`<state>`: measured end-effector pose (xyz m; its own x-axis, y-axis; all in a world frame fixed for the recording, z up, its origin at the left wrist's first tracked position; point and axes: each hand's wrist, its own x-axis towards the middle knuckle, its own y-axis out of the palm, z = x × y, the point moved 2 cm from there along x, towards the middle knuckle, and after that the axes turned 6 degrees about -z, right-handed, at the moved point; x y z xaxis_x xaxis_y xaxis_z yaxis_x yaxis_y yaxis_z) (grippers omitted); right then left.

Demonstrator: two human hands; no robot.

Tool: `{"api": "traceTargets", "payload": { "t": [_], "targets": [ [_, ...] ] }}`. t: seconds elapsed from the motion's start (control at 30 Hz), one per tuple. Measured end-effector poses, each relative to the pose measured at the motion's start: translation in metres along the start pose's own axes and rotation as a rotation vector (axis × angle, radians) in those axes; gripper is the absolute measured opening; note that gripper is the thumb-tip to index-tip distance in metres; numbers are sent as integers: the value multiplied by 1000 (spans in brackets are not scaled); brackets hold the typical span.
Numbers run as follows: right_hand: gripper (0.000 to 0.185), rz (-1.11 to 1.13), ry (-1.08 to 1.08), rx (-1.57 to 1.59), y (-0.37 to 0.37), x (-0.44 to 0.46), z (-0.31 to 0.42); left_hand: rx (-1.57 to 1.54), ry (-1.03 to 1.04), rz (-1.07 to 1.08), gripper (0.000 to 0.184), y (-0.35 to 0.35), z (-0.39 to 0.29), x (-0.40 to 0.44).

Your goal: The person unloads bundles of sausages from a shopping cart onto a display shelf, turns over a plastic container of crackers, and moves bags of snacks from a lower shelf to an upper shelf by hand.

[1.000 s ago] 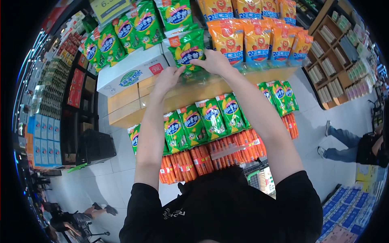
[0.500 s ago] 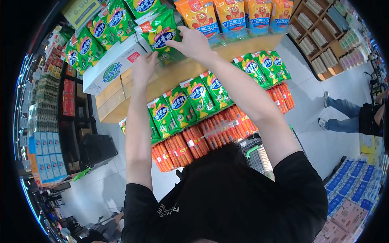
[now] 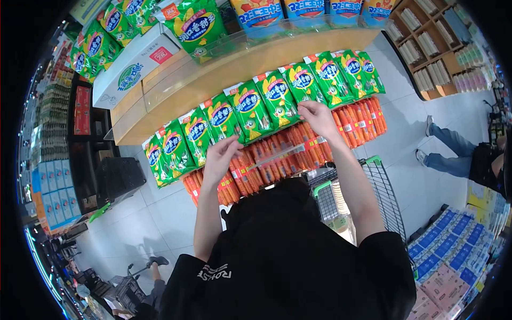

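A row of green snack bags (image 3: 247,104) leans along the lower shelf, above several orange-red packets of sausages (image 3: 282,152). My left hand (image 3: 221,157) is at the lower edge of the bags left of the middle, fingers loosely bent and apart, with no bag lifted in it. Further right, my right hand (image 3: 318,118) is by the bottom of another bag; its fingers are half bent and hold nothing that I can see. Whether either hand touches a bag is hard to tell. On the upper shelf a larger green bag (image 3: 194,26) stands beside a white carton (image 3: 128,69).
A clear plastic lip (image 3: 234,42) edges the upper shelf, with orange and blue bags (image 3: 304,12) behind it. A shopping cart (image 3: 381,186) stands at my right. Another person's legs (image 3: 453,146) are in the right aisle. A black bin (image 3: 120,178) stands left.
Both hands have left the green bag on the upper shelf and come down to the lower row. My view has shifted, and the upper bag stands free of my hands.
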<state>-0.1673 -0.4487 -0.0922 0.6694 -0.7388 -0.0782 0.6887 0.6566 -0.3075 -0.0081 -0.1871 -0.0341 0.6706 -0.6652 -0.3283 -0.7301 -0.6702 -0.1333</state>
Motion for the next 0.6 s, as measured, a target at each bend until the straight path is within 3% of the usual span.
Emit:
{"api": "traceTargets", "payload": {
  "t": [0.2,0.33,0.47,0.6],
  "targets": [
    [30,55,38,-120,-3,-16,-27,-69,-20,-38,33,1,8,11],
    [30,8,-49,-213,6,-6,-10,124,17,55,38,28,9,52],
    [29,40,-54,-416,19,6,4,80,-97,123,50,51,17,80],
    [27,4,-63,-391,18,8,7,-31,-183,178,52,63,9,83]
  ]
}}
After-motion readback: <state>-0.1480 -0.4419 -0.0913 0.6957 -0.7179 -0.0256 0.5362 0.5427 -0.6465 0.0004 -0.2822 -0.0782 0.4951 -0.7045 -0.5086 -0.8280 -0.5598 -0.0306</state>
